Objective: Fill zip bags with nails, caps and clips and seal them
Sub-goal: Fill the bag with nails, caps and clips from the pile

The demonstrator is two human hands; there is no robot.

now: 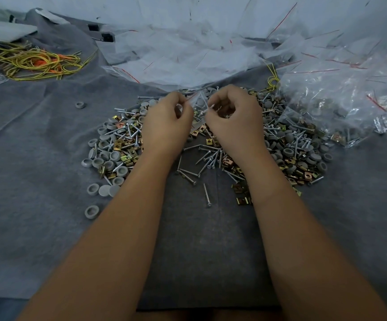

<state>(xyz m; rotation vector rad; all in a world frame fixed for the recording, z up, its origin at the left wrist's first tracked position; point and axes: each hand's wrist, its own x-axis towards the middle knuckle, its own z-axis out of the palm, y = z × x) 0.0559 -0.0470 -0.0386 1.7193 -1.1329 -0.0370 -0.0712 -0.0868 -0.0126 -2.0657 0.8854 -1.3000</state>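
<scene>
You are holding a small clear zip bag [198, 100] up between both hands, just above the far edge of the heap of hardware [206, 144] on the grey cloth [37, 158]. Your left hand [164, 126] is pinching the bag's left edge with curled fingers, and your right hand [234, 121] is pinching its right edge; something pale is showing inside the right fist, but what it is cannot be told. Whether the mouth is open or already pressed closed is also too small to tell.

Judging from this, you are either parting the mouth to load it or running the seal. For either, be keeping the mouth level and taut between the two pinches, so the strip is lying straight. If filling, be feeding nails [207, 158] head first so the points are not piercing the film, then grey caps [109, 158] and brass clips [242, 200]. If sealing, be sliding thumb and finger from one end to the other, with nothing caught in the track.

Empty bags [187, 54] are lying at the far side, filled ones [340, 105] at the right.
</scene>
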